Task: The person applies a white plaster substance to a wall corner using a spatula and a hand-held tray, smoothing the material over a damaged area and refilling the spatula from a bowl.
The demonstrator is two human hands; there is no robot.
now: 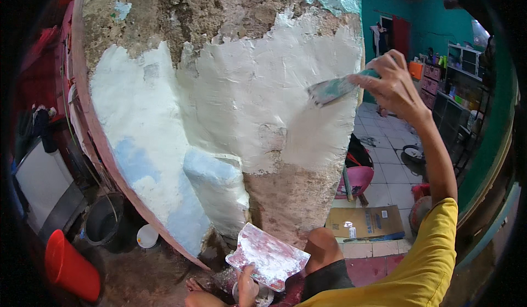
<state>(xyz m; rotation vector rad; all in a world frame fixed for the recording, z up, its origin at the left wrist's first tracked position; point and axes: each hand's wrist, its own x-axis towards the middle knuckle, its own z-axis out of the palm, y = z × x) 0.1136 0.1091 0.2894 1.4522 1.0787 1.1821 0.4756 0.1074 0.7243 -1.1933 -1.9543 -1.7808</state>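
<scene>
My right hand [396,87] is raised at the wall's right edge, its fingers closed on the handle of a putty knife [335,89]. The blade, smeared with pale filler, points left and lies at the coated wall [236,87]; I cannot tell if it touches. White and cream filler covers the middle of the wall, with rough brown masonry bare above and below. Low down, my left hand [248,286] grips the edge of a flat board [269,255] heaped with white filler. Just below it sits a round container [263,296], partly hidden by the hand.
A red bucket [71,266], a black bucket [103,219] and a small white tub [147,236] stand on the floor at left. To the right, a flattened cardboard box [365,222] lies near a pink basin [359,179]. Shelves [464,60] line the tiled room beyond.
</scene>
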